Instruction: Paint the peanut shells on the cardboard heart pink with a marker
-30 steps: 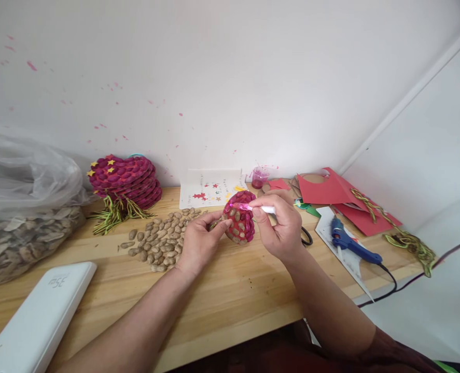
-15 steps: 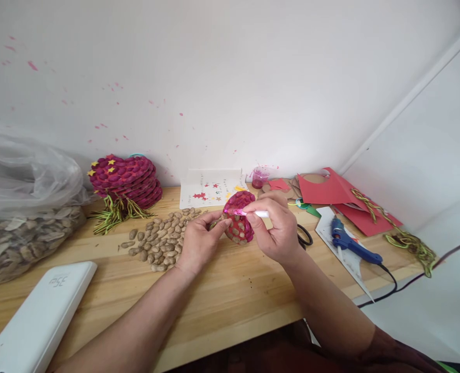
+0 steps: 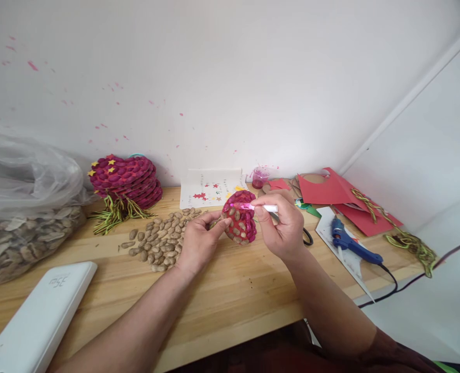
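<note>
My left hand grips the left edge of a round red disc covered with peanuts, thumb in front. Its upper and right peanuts are magenta; those in the middle and lower part are still brown. In my right hand is a white-handled paintbrush, pinched between thumb and fingers. The pink-stained tip of the brush touches the upper part of the disc. Loose peanuts lie on the table to the left of my left hand.
A stack of magenta peanut pieces with yellow stars stands at back left, beside a plastic bag of peanuts. A power bank lies in front. Behind are a printed sheet and paint cup; rightward, a blue glue gun and red card.
My right hand has shifted slightly right and up with the paintbrush, uncovering more brown peanuts on the disc. My left hand has stayed in place.
</note>
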{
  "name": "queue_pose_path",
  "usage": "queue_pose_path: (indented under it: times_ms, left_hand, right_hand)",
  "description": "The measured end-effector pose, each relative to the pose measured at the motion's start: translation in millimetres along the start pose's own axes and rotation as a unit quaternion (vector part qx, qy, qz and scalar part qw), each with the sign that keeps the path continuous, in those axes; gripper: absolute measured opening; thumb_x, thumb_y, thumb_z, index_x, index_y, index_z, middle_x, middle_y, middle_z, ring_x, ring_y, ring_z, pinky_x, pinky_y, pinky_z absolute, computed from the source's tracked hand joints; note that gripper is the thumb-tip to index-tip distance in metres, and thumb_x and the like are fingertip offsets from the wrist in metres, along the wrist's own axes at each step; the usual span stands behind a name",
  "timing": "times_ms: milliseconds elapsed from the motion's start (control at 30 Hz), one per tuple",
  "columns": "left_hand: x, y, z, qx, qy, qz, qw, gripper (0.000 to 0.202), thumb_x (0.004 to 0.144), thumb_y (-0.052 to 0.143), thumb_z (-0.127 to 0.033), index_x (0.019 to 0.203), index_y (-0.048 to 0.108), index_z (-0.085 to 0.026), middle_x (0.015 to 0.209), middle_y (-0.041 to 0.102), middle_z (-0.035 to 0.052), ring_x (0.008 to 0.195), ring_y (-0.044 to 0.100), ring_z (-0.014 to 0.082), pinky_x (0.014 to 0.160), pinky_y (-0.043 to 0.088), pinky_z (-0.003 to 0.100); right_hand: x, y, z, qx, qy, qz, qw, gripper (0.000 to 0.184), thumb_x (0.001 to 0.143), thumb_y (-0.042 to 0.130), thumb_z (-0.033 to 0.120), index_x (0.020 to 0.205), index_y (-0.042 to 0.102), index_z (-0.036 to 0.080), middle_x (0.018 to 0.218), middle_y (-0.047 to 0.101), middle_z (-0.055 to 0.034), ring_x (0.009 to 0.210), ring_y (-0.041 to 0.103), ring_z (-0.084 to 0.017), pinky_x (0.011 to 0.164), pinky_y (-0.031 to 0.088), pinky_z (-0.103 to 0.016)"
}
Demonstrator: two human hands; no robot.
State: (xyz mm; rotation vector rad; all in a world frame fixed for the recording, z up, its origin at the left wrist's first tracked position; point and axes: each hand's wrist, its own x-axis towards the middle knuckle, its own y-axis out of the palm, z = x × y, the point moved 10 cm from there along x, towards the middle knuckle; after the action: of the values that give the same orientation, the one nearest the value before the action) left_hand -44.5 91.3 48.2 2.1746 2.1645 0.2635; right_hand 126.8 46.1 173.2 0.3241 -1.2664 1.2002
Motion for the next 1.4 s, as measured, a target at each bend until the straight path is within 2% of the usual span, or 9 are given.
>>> queue_pose_path:
  times_ms: [700,833,967,1200,1400]
  left_hand:
    - [-1,-1.5,-5,0.012,0.004,-0.009,1.0,0.042,0.07,0.089,-0.05,0.097,0.085,-0.019,0.103,0.083,0.0081,0.09,0.073,0.0244,0.089,0.055,0.035]
    - [-1,-0.9,-1,-0.013,-0.014,-0.009,1.0,0.038,0.071,0.088,-0.048,0.095,0.085,-0.019,0.096,0.083,0.0072,0.084,0.072,0.0222,0.084,0.056,0.033]
    - [-2,0.8,1,-0.063,-0.035,-0.019,0.997,0.033,0.069,0.09,-0.043,0.091,0.085,-0.019,0.087,0.082,0.0048,0.073,0.069,0.0175,0.076,0.055,0.029]
    - [-4,1.4,4,-0.09,-0.059,-0.031,0.994,0.033,0.064,0.092,-0.04,0.087,0.085,-0.017,0.086,0.082,0.0061,0.06,0.059,0.0119,0.06,0.048,0.025]
    - [-4,3.4,1,-0.091,-0.049,-0.026,0.994,0.034,0.065,0.092,-0.04,0.089,0.086,-0.017,0.085,0.081,0.0067,0.067,0.064,0.0149,0.068,0.053,0.027]
  right_hand:
    - [0,1,1,-0.041,-0.015,-0.008,0.999,0.009,0.097,0.062,0.023,0.098,0.071,0.025,0.088,0.076,-0.0031,0.089,0.067,-0.022,0.084,0.052,-0.041]
    - [0,0,0,-0.025,-0.002,-0.01,1.0,0.01,0.098,0.061,0.023,0.098,0.07,0.025,0.088,0.075,-0.0037,0.089,0.067,-0.022,0.083,0.052,-0.041]
    - [0,6,4,-0.006,-0.01,0.021,1.0,0.009,0.098,0.061,0.024,0.097,0.07,0.024,0.087,0.074,-0.003,0.089,0.066,-0.021,0.084,0.051,-0.041]
    - [0,6,4,-0.007,-0.01,0.022,1.0,0.009,0.097,0.062,0.022,0.098,0.071,0.024,0.087,0.075,-0.0025,0.09,0.066,-0.021,0.087,0.05,-0.042]
    - [-1,10,9,0.009,-0.031,0.038,0.999,0.011,0.096,0.061,0.018,0.098,0.07,0.024,0.088,0.076,-0.0021,0.092,0.064,-0.021,0.088,0.05,-0.04]
